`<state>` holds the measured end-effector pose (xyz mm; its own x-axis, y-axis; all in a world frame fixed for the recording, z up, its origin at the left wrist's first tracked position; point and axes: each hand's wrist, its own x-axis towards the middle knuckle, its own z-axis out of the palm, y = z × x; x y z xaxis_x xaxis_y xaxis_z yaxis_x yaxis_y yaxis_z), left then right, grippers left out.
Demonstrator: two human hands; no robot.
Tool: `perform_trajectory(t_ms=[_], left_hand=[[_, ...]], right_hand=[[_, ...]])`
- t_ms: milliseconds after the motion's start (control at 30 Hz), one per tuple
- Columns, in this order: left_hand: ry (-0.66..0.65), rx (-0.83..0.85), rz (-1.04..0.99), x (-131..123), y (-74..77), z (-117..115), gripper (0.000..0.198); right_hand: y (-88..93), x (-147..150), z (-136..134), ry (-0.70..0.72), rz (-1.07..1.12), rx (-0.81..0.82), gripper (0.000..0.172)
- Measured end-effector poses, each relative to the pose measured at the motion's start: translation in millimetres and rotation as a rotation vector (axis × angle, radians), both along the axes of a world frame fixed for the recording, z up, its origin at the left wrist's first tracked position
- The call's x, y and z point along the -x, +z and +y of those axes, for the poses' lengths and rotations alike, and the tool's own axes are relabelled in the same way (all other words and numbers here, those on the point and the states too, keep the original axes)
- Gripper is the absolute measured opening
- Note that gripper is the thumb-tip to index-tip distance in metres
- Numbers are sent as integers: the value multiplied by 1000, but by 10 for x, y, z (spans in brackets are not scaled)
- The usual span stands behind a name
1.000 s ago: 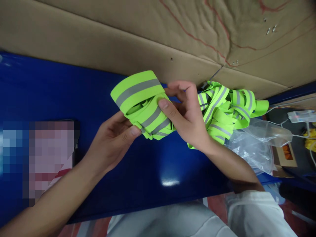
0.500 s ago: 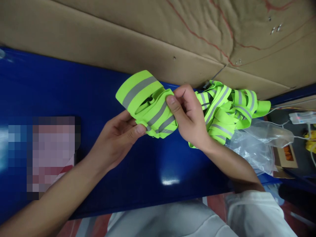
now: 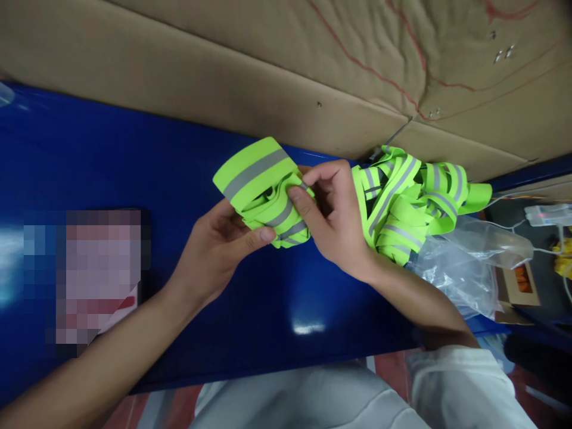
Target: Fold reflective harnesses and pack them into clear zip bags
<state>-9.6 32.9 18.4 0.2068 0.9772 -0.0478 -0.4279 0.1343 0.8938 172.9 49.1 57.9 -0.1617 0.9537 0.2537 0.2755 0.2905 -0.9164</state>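
A folded bundle of neon-yellow reflective band (image 3: 263, 185) with grey stripes is held over the blue table (image 3: 111, 167). My left hand (image 3: 221, 247) grips the bundle from below, thumb pressed on its lower edge. My right hand (image 3: 333, 217) pinches the bundle's right side with thumb and fingers. Behind my right hand lies a loose heap of the same reflective bands (image 3: 411, 196), touching the cardboard wall.
A creased cardboard sheet (image 3: 286, 65) stands along the table's far edge. Crumpled clear plastic bags (image 3: 465, 262) lie at the right, with a small brown box (image 3: 513, 280) and white cables (image 3: 547, 214) beyond. A blurred flat item (image 3: 96, 268) lies at the left.
The bundle has been squeezed tighter and shifted slightly right. My right thumb moved onto its middle, and my left thumb slid up along its lower edge.
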Motion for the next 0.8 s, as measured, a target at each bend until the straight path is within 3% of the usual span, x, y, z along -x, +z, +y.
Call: perform_trajectory(t_ms=[100, 167, 300, 433, 600, 733, 800], left_hand=[[8, -2, -2, 22, -42, -15, 54], [23, -6, 15, 31, -43, -44, 55], [48, -5, 66, 7, -14, -96, 45], [34, -42, 109, -33, 5, -96, 42], [40, -132, 238, -2, -2, -81, 33], [73, -221, 390, 62, -54, -81, 47], [108, -275, 544, 88, -86, -92, 52]], right_hand=[[21, -2, -11, 46, -81, 104, 47], [64, -19, -8, 88, -114, 117, 56], [123, -37, -20, 140, -147, 60, 46], [68, -1, -64, 111, -79, 113, 39], [3, -8, -21, 157, -113, 195, 73], [57, -91, 56, 182, -138, 251, 72], [100, -142, 82, 272, -129, 272, 74]])
